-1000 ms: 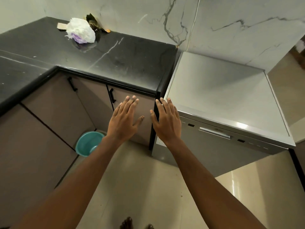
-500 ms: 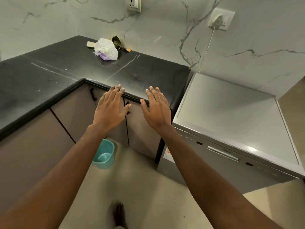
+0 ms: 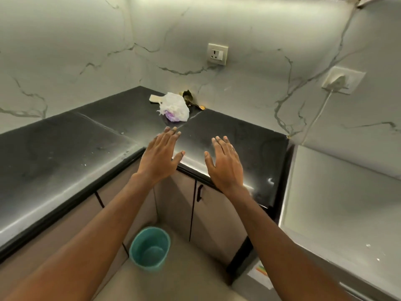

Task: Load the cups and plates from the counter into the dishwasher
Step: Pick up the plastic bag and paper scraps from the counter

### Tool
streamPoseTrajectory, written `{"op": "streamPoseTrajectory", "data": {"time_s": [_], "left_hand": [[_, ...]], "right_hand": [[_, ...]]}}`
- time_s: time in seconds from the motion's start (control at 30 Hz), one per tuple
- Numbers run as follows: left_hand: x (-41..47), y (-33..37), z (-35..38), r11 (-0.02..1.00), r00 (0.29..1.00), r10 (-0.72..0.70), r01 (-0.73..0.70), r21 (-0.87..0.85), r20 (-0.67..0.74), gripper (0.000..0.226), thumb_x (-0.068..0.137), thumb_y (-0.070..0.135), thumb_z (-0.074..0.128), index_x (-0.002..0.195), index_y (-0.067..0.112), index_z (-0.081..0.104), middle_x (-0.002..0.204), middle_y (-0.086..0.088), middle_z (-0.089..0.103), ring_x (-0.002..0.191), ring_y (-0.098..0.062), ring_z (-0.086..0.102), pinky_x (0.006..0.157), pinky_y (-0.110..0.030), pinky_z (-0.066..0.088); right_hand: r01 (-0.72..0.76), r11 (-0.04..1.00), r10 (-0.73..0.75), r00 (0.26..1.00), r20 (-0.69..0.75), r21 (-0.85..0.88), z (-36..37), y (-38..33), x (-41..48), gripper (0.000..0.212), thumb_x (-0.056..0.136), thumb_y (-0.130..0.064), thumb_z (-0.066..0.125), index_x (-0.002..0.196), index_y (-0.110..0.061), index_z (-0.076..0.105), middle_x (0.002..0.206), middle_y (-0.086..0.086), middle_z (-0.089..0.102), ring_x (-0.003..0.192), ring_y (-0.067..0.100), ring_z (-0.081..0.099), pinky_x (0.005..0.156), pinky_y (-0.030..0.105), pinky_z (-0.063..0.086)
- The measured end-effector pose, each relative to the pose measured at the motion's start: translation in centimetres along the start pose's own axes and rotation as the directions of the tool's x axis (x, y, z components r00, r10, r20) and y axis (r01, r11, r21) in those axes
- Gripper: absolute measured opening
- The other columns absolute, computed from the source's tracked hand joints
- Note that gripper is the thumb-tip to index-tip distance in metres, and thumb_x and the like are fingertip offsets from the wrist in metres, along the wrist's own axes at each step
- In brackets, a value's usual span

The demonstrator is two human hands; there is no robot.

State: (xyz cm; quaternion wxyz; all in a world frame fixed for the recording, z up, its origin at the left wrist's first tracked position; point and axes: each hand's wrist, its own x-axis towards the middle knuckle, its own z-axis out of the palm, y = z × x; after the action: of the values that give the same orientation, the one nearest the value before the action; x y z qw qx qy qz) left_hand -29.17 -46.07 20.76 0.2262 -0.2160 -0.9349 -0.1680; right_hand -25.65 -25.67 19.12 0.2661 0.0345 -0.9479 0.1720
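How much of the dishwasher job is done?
Nothing looks done: the dishwasher looks shut. In hand: nothing; the left hand and right hand hover open and empty over the counter. Left: everything; no cups or plates show, only a plastic bag.

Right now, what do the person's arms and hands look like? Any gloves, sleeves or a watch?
The left hand and right hand are bare, no gloves. The left forearm and right forearm are uncovered as far as the picture reaches, no sleeve in view. Neither wrist carries a watch or bracelet. Rings: too blurred to tell.
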Motion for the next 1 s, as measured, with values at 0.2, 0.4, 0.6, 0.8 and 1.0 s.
{"op": "streamPoseTrajectory", "data": {"time_s": [0.2,0.4,0.6,0.8,1.0], "left_hand": [[5.6,-4.5,2.4,1.000,1.000,0.005,-0.005,-0.009,0.012,0.064,0.094,0.044,0.049,0.147,0.013,0.032,0.155,-0.005,0.030,0.147,-0.018,0.018,0.119,-0.036,0.016],[10.6,-7.7,5.8,1.000,1.000,-0.004,0.004,-0.010,-0.006,0.063,0.093,0.044,0.052,0.146,0.014,0.035,0.154,-0.004,0.034,0.146,-0.018,0.022,0.117,-0.031,0.015],[17.1,-11.2,10.1,0.994,0.996,-0.091,0.093,-0.064,0.023,0.060,0.093,0.044,0.052,0.144,0.015,0.038,0.153,-0.005,0.035,0.145,-0.019,0.024,0.117,-0.037,0.022],[22.7,-13.8,12.0,0.986,0.988,-0.153,0.155,-0.059,0.036,0.056,0.093,0.041,0.055,0.141,0.015,0.041,0.149,-0.005,0.041,0.140,-0.021,0.034,0.114,-0.038,0.026],[28.4,-16.3,14.6,0.969,0.970,-0.237,0.240,-0.062,0.055,0.052,0.093,0.040,0.054,0.138,0.016,0.044,0.146,-0.005,0.045,0.135,-0.023,0.040,0.109,-0.042,0.033]], "right_hand": [[-0.025,1.000,0.025,1.000,-0.016,0.014,3.3,-0.1,6.4,0.055,0.099,-0.040,0.041,0.146,-0.011,0.037,0.151,0.005,0.038,0.145,0.017,0.023,0.117,0.032,0.019],[-0.018,1.000,0.019,0.999,-0.030,0.023,7.6,1.9,11.9,0.053,0.099,-0.038,0.045,0.144,-0.011,0.041,0.149,0.006,0.041,0.143,0.019,0.028,0.116,0.033,0.024],[0.005,1.000,-0.005,1.000,0.026,0.025,12.5,5.4,19.8,0.052,0.099,-0.036,0.045,0.144,-0.010,0.041,0.149,0.006,0.042,0.143,0.019,0.028,0.117,0.033,0.025],[0.048,0.999,-0.049,0.997,0.058,0.024,15.0,7.6,27.4,0.052,0.098,-0.036,0.047,0.144,-0.011,0.041,0.149,0.007,0.042,0.142,0.019,0.030,0.117,0.033,0.025],[0.059,0.998,-0.061,0.994,0.088,0.028,19.0,9.3,33.3,0.052,0.097,-0.037,0.049,0.143,-0.013,0.041,0.148,0.008,0.042,0.139,0.021,0.036,0.114,0.033,0.028]]}}
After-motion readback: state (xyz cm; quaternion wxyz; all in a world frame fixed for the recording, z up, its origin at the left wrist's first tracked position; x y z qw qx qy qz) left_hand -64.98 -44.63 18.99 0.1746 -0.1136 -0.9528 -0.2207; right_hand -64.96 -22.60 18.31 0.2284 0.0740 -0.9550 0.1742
